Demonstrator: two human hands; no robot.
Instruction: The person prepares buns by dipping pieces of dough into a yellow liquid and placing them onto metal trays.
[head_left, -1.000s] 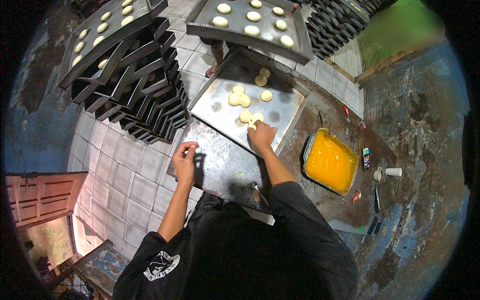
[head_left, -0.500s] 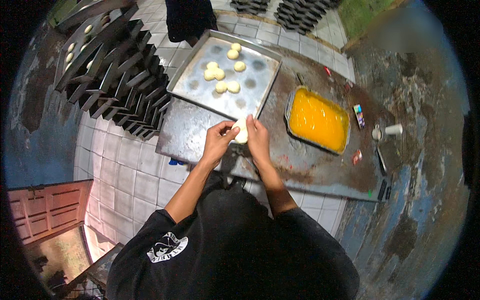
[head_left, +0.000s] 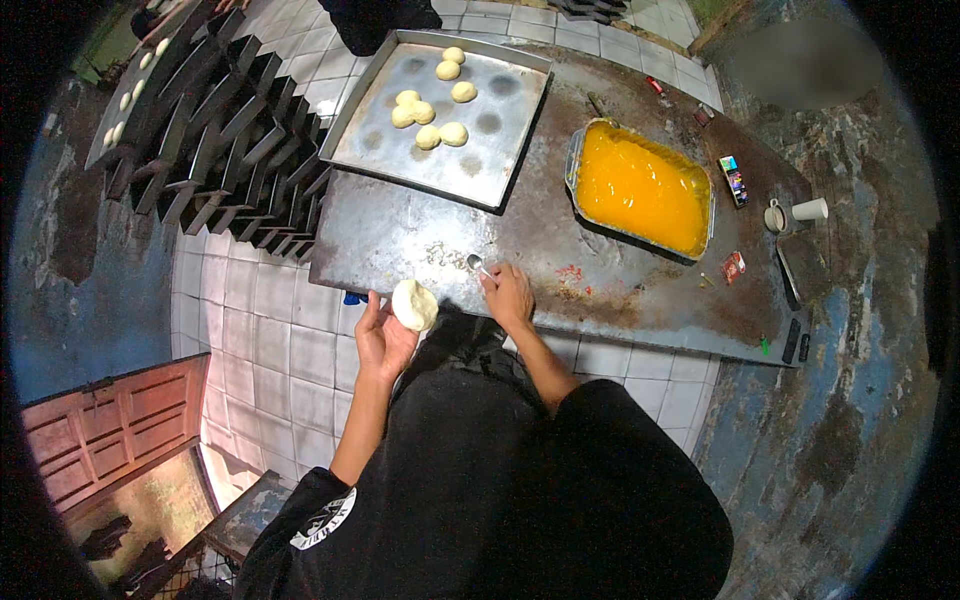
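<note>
A flattened round of pale dough (head_left: 414,306) rests on the fingers of my left hand (head_left: 385,340), just off the table's near edge. My right hand (head_left: 509,297) is closed on the handle of a small metal spoon (head_left: 477,263) at the front of the table. The spoon's bowl points away to the left. Beyond both hands lies a square metal baking tray (head_left: 400,174) carrying several dough balls (head_left: 453,133), some touching each other. To the right stands a rectangular tub of glossy orange-yellow filling (head_left: 640,190).
Stacked dark metal trays (head_left: 230,140) rise at the left, with dough balls on top. Along the table's right side are a white cup (head_left: 810,209), a mug (head_left: 774,216), a small colourful box (head_left: 734,181) and a red wrapper (head_left: 733,266). Behind the tray a person in dark clothes (head_left: 375,22) stands.
My hands have parted. The left has drawn back toward me with the dough, now flatter and wider. My right hand has let go of the dough and taken hold of the spoon.
</note>
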